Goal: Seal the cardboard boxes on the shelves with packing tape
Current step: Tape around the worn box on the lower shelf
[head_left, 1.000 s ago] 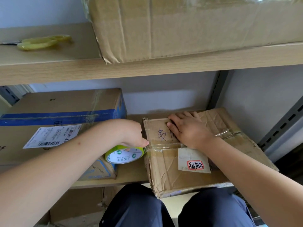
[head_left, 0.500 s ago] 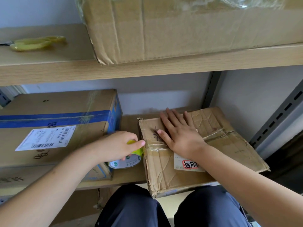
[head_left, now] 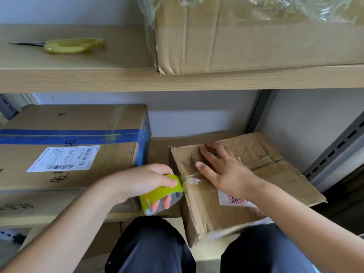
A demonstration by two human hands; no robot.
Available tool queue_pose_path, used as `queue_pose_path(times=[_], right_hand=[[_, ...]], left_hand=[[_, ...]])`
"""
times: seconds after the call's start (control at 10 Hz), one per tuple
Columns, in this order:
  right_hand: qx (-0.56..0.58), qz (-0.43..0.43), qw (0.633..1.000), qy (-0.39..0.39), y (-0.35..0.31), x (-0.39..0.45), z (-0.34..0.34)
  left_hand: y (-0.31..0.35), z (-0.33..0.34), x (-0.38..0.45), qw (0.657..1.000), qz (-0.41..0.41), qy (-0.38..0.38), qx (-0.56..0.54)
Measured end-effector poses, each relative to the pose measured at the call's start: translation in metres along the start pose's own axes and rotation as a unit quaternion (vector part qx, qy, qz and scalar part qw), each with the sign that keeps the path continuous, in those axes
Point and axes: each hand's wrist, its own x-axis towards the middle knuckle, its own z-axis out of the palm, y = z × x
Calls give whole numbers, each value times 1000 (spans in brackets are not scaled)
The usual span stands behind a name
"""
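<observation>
A worn cardboard box [head_left: 279,174] sits on the lower shelf, its front corner hanging over the shelf's edge. My right hand [head_left: 222,170] lies flat on its top with straight fingers, pressing a strip of clear tape along the seam. My left hand [head_left: 143,182] grips a yellow-green roll of packing tape [head_left: 159,194] against the box's left edge, fingers through the core. A short shiny stretch of tape [head_left: 192,180] runs from the roll onto the box top.
A larger box with blue tape and a white label [head_left: 65,158] fills the lower shelf's left side. On the upper shelf [head_left: 118,79] lie yellow-handled scissors [head_left: 65,46] and a big box [head_left: 256,36] with plastic wrap. A grey metal upright [head_left: 334,146] stands right. My knees are below.
My left hand has tipped the tape roll upright and moved it down against the box's left edge. My right hand slid slightly along the top, fingers still flat.
</observation>
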Motion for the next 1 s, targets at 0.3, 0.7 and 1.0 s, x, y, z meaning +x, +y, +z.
queue_pose_path(times=[0.3, 0.7, 1.0], right_hand=[[-59, 20, 996, -61, -39, -8, 32], [-92, 14, 995, 28, -72, -25, 13], [-82, -337, 809, 475, -266, -56, -80]], left_hand=[[-18, 16, -5, 999, -34, 9, -36], [-7, 21, -6, 977, -33, 84, 195], [-3, -14, -86, 949, 103, 289, 71]])
